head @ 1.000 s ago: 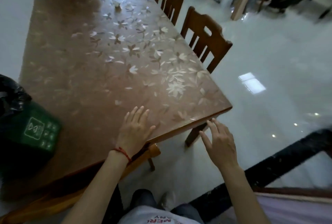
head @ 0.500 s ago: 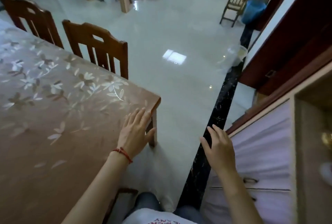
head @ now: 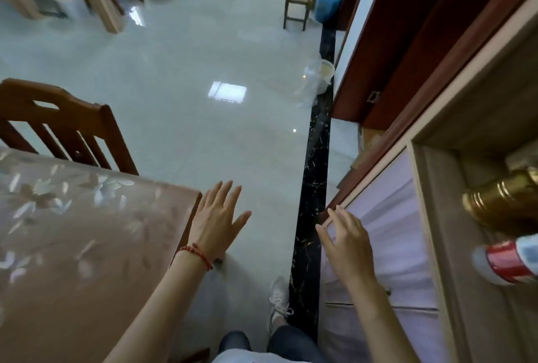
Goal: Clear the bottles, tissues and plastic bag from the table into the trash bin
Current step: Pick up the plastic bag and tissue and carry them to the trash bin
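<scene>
Both hands empty w/ fingers spread: left hand (head: 217, 221) over the floor just off the worktop (head: 87, 246) corner at 9 o'clock, right hand (head: 348, 249) by the lilac cabinet (head: 401, 231) at 3; no bottles, tissues, bag or bin in view.
</scene>
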